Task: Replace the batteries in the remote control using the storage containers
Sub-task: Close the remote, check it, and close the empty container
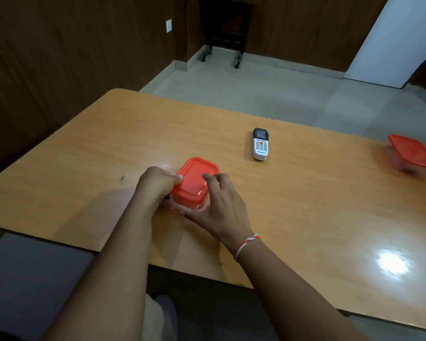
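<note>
Both of your hands grip the near container [194,185] on the table [305,205] — left hand [155,185] clasping its side, right hand [221,203] at the lid's corner — so pry the lid up next, remote control [260,143] waiting just beyond.

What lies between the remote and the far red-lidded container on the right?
Nothing: in the head view, only bare tabletop separates the remote control from the far red-lidded container.
</note>
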